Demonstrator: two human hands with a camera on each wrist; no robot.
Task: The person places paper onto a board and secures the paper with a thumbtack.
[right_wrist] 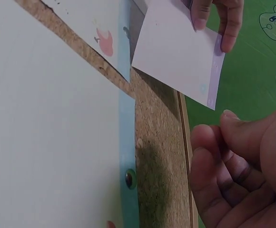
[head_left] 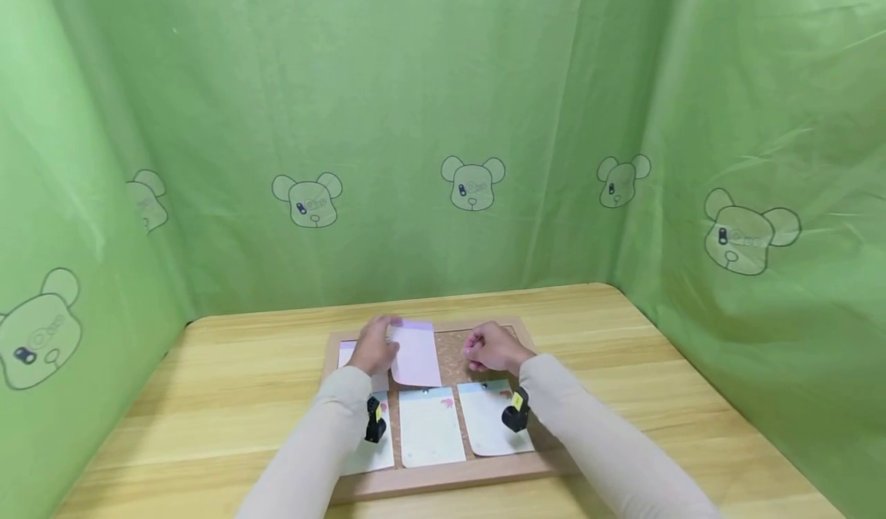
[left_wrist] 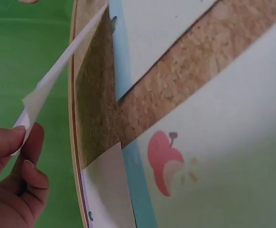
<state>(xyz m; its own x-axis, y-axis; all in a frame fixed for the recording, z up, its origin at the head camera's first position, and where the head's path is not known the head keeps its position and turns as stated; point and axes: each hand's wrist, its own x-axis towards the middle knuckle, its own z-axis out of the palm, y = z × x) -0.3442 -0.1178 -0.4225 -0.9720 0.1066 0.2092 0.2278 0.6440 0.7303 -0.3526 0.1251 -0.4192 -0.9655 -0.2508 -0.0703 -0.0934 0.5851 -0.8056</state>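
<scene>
My left hand [head_left: 374,346] pinches a note sheet [head_left: 418,356] with a purple top strip between thumb and fingers. The sheet is raised and tilted over the upper middle of a wood-framed corkboard [head_left: 452,354]. Over the upper right of the board is my right hand [head_left: 493,347], fingers curled, thumb tip against the index finger [right_wrist: 203,135]. No thing shows between those tips; a small one could be hidden. Blue-topped sheets [head_left: 432,430] lie along the lower row, with a green pushpin [right_wrist: 130,179] in one. Another purple-edged sheet [left_wrist: 109,190] with a pushpin [left_wrist: 91,216] lies at upper left.
The corkboard rests on a light wooden table [head_left: 228,396]. Green curtains [head_left: 401,250] with bear faces stand behind it and on both sides. Small black cameras [head_left: 515,411] are strapped to both wrists over pale sleeves [head_left: 609,442].
</scene>
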